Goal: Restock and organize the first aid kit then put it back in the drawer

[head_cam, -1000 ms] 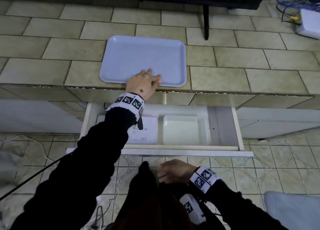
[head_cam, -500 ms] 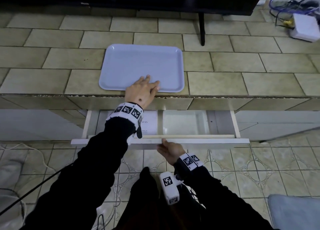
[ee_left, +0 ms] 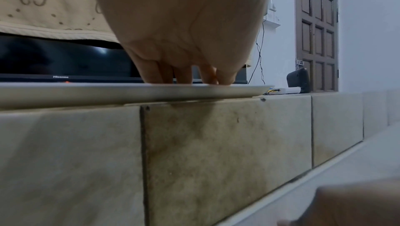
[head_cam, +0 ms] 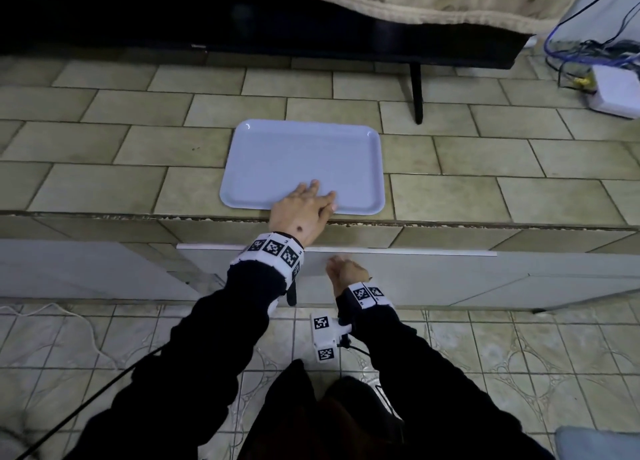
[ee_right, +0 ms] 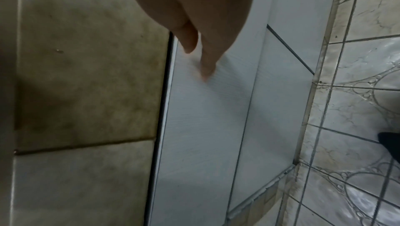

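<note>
From the head view, one pale blue rectangular plastic tray [head_cam: 304, 161] sits bare on the tiled surface [head_cam: 485, 189], and one white drawer [head_cam: 415, 272] below is pushed in. In the left wrist view, the left hand [ee_left: 179, 29] rests straight fingers [ee_left: 184, 75] on the tray's near rim. In the right wrist view, the right hand [ee_right: 194, 7] touches the drawer front with extended fingers [ee_right: 207, 65], holding nothing. The first aid kit is not visible.

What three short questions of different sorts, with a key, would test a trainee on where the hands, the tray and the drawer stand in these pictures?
1. True or false: the drawer stands wide open.
2. Which hand lies on the tray? A left, B right, C both.
3. Fill in: the right hand's fingertips press the drawer's white ____.

Key:
1. False: only a thin gap shows at its top edge.
2. A: the left hand rests flat on the tray's near edge, fingers straight.
3. Front.
</note>
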A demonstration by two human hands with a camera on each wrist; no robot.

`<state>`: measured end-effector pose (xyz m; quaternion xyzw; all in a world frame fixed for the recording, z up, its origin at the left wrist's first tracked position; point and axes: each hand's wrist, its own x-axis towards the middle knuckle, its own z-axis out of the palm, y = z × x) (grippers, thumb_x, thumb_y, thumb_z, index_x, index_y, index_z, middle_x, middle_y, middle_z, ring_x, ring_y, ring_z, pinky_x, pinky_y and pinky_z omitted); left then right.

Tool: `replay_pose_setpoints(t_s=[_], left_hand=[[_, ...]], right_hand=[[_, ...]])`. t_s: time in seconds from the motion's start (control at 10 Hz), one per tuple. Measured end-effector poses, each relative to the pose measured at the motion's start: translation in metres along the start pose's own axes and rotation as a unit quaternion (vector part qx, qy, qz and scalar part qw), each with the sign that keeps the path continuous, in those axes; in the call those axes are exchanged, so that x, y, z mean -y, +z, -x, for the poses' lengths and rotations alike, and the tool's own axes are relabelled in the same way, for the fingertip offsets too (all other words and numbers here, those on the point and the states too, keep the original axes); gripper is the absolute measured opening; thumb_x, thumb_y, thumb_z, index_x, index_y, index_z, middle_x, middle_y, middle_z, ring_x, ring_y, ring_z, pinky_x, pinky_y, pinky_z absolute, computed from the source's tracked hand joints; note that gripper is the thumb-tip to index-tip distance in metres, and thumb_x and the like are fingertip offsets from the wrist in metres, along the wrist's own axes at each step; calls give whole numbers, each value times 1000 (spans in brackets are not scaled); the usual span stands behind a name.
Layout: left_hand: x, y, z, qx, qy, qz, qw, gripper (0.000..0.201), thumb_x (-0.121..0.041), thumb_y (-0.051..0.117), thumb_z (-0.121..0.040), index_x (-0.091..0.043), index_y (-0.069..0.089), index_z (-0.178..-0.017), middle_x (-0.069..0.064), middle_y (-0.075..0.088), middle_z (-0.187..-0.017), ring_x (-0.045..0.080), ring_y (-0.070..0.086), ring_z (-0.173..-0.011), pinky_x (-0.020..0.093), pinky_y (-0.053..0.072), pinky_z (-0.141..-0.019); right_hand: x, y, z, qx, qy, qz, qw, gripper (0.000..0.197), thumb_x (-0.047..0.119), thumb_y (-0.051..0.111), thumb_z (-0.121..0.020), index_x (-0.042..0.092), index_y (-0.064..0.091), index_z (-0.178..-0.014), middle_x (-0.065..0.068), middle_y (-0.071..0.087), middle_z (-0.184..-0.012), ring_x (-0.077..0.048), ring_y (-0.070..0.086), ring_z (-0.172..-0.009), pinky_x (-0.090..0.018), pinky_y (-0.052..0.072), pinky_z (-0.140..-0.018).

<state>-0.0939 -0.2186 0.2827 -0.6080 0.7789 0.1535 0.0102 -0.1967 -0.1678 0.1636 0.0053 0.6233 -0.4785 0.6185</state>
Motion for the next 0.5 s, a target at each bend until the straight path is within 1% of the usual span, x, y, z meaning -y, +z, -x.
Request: replay_pose_setpoints(t_s=[0.1,0.2,0.3,0.4,0.5], left_hand=[[2,0,-1,-8,8,-3,1000,43,-46,23,-100,-39,36,-140,-2,21,-156,19,20,-143,41,36,-105],[3,0,-1,-13,15,-4,1000,42,-46,24,-100,-38,37,-139,-1,22,-156,20,21,-143,41,38,-104],[5,2,0,2,19,0,1000,43,-45,23,-100,-37,36,-140,0,21,-156,20,19,-144,42,39,-102],[6,-2,-3,-6,28,32,999,43,-43,28,-100,-35,35,-141,1,17,-157,21,17,-144,41,36,-105],[11,-6,9,-69,48,83,993,47,-39,37,-98,-28,34,-143,5,6,-158,23,13,-145,42,25,-114]], right_hand=[[13,4,2,-23,20,-24,999,35,3,44,-95,-7,46,-128,-23,48,-136,-34,49,-124,-30,44,-98],[15,5,-5,-7,-56,139,989,37,31,43,-97,13,55,-128,-7,56,-132,-23,53,-122,-21,38,-96],[11,2,-3,5,-50,112,992,33,14,48,-95,0,54,-124,-18,63,-116,-30,63,-104,-26,52,-81],[18,-25,-14,13,3,152,988,26,0,46,-93,-1,56,-117,-13,64,-84,-16,66,-63,-17,50,-50],[27,-71,-20,-14,-28,465,885,34,13,55,-90,10,59,-124,-13,66,-109,-11,69,-88,-18,48,-70]])
